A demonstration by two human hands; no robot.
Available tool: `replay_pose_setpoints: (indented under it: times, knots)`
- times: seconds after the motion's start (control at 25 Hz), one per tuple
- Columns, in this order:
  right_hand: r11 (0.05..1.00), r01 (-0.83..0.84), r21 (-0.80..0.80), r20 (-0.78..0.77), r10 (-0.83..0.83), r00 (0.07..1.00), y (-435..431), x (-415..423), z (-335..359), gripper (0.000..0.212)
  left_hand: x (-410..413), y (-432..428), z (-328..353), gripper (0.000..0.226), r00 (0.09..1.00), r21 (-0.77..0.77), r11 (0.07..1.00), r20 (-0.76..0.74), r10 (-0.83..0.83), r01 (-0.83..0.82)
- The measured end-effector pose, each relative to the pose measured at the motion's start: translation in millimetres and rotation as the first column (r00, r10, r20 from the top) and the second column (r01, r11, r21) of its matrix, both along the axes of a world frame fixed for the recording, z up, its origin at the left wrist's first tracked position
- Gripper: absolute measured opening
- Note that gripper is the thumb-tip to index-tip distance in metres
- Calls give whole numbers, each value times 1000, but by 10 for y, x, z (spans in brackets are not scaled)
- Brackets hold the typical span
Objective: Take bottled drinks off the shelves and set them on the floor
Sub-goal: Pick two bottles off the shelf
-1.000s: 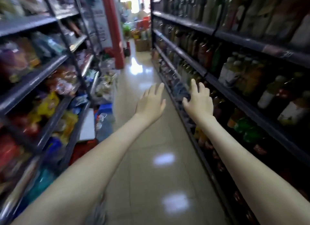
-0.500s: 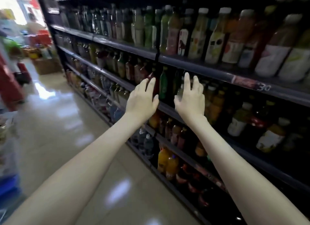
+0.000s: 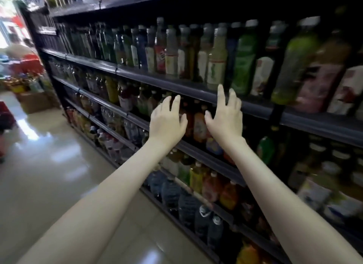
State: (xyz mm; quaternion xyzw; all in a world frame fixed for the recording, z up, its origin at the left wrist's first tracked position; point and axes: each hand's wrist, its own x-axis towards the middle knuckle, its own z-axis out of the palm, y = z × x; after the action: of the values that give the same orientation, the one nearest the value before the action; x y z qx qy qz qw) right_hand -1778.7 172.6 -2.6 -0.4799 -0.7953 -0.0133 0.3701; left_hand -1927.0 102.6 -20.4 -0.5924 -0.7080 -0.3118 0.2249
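Orange plastic drink bottle at front edge of dark metal shelf; left hand, right hand flank it, empty, fingers spread. Reach step; next: grasp, lift.

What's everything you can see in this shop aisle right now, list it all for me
shelves: one unit with several tiers, dark, running along the right side
tall bottles: many, too many to count, pale, green and red labels, on the upper tier above the hands
orange bottle: one, orange label, on the tier between the two hands
yellow and orange bottles: several, on the tier below the hands
big dark bottles: several, bluish, on the lowest tier near the floor
floor: one, pale glossy tile, left half
cardboard box: one, brown, on the floor at the far end
red display: blurred, far left
left hand: open, empty, reaching toward the shelf
right hand: open, empty, fingers spread by the shelf edge
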Motion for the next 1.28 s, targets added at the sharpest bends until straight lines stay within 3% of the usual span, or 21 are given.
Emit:
replay_pose_setpoints:
  times: [0.2, 0.48, 0.72, 0.96, 1.28]
  knots:
    - [1000, -9, 23, -33, 10, 999, 491, -1947, 258, 78, -1969, 640, 243, 54, 996, 43, 997, -65, -58, 61]
    - [993, -104, 58, -44, 107, 993, 1243, -4533, 312, 83, -4519, 1522, 121, 58, 998, 104, 992, -1, -66, 65]
    - [965, -231, 126, -61, 240, 969, 1961, -7026, 512, 76, -6871, 2162, 375, 55, 995, 147, 989, -89, 40, -26]
    - [929, -338, 151, 15, 340, 940, 2458, -9535, 604, 75, -9407, 2428, 537, 56, 981, 157, 973, -66, 181, -169]
    - [975, -196, 104, -89, 205, 975, 3265, -12287, 431, 77, -12338, 3097, 507, 56, 991, 95, 992, -94, 94, -85]
